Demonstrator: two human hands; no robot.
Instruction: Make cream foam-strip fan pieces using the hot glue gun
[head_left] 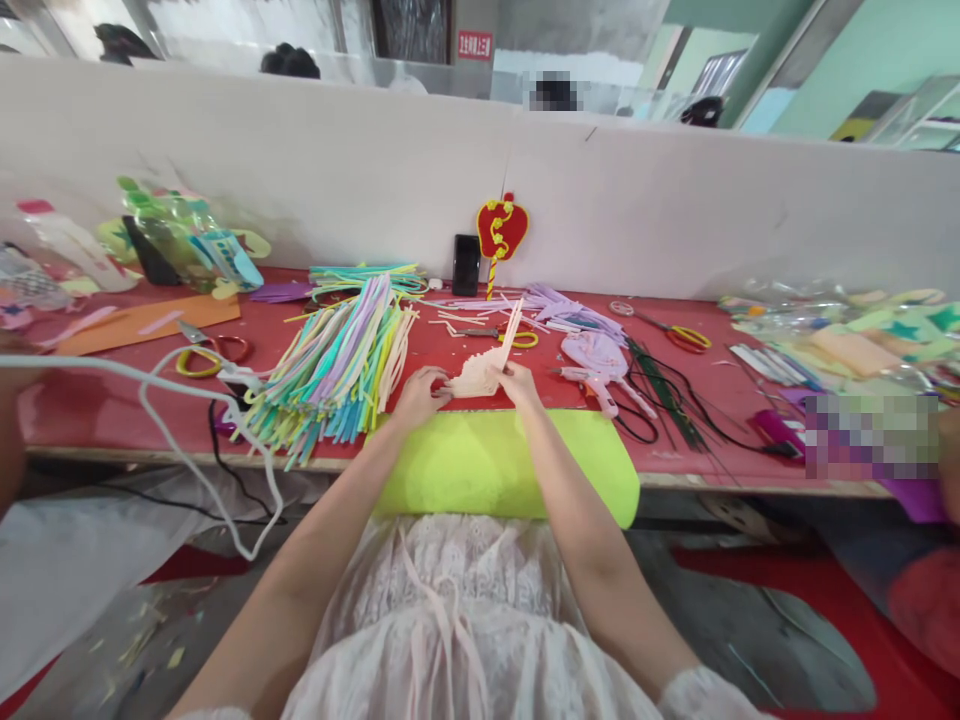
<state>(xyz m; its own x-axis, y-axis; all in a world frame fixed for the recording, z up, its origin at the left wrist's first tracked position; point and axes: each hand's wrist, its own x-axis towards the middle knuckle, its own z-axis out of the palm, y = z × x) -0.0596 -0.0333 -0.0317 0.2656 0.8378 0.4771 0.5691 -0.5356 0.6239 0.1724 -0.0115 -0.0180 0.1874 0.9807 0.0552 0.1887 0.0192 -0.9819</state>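
My left hand grips the left end of a flat, cream-pink pipe-cleaner piece with a stepped upper edge. At its right end, my right hand pinches it between thumb and fingers. A few pale stems stick up from the piece beside that hand. Under my forearms a bright yellow-green sheet hangs over the table's front edge. Just beyond the piece lie scissors with yellow handles. To the left of my left hand is a large bundle of multicoloured pipe cleaners.
On the red table, a pink glue gun and black cables lie right, with more scissors farther back. A phone and red ornament stand against the white partition. A white cable loops at left.
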